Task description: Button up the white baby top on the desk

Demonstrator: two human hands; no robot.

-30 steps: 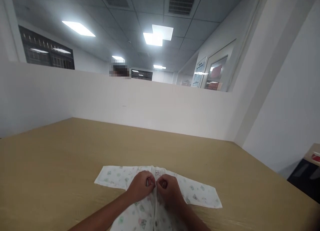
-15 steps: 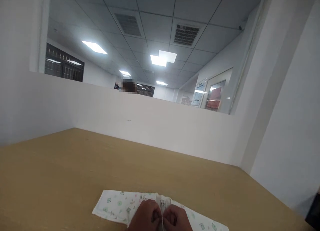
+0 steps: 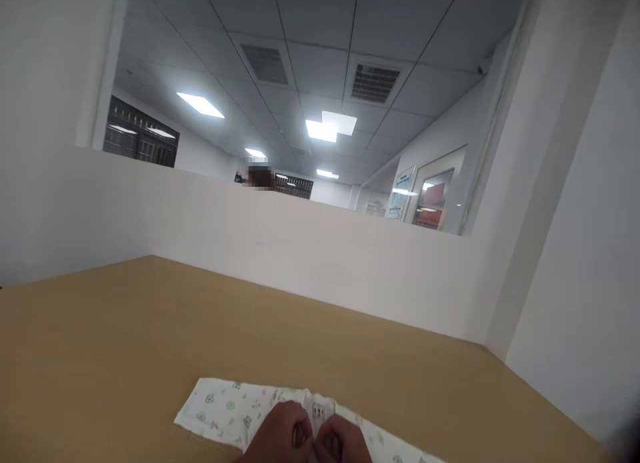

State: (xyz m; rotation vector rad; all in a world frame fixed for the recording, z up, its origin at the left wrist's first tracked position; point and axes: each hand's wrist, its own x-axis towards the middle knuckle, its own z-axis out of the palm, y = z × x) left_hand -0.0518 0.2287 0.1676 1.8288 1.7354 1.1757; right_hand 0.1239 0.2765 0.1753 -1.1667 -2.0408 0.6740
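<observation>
A small white garment point(image 3: 225, 413) with a pale green and pink print lies flat on the wooden table point(image 3: 150, 329), one sleeve spread to the left. My left hand point(image 3: 277, 436) and my right hand point(image 3: 343, 443) meet at the garment's front opening, just below the neck label, with fingers pinched on the fabric edges. Both hands are cut off by the bottom edge of the view, and the garment's lower part is out of view.
A low white partition point(image 3: 300, 249) runs along the table's far side and a white wall point(image 3: 575, 249) stands at the right. Beyond the partition, the top of another person's head point(image 3: 259, 177) shows in an office with ceiling lights.
The view has tilted upward, so the garment and my hands have slid down to the bottom edge. My hands stay pinched together at the garment's front.
</observation>
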